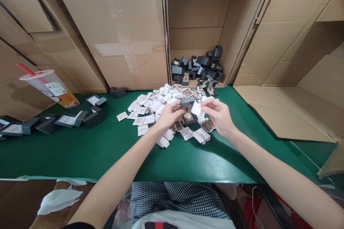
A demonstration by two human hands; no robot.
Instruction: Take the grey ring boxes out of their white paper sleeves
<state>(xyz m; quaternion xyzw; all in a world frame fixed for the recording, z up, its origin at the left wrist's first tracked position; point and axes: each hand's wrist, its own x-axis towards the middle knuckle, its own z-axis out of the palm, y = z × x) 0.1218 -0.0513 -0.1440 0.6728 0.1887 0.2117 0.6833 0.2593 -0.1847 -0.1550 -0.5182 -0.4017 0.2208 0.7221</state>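
Note:
My left hand (171, 115) is closed round a small black jewelry box (189, 117), whose lid stands up and whose inside shows a pale, gold-toned insert. Between the thumb and fingers of my right hand (218, 115) is a small white paper card (197, 108), held just right of the box. Under and around both hands spreads a heap of white paper pieces (158, 105), with some brownish inserts (207, 126) among them. What exactly lies in the box is too small to tell.
Behind the heap, a cardboard compartment (199, 10) holds a pile of black boxes (201, 65). More open black boxes (67, 118) line the green table (107, 157) at left, by a drink cup with a red straw (51, 87). Cardboard (290, 114) lies at right.

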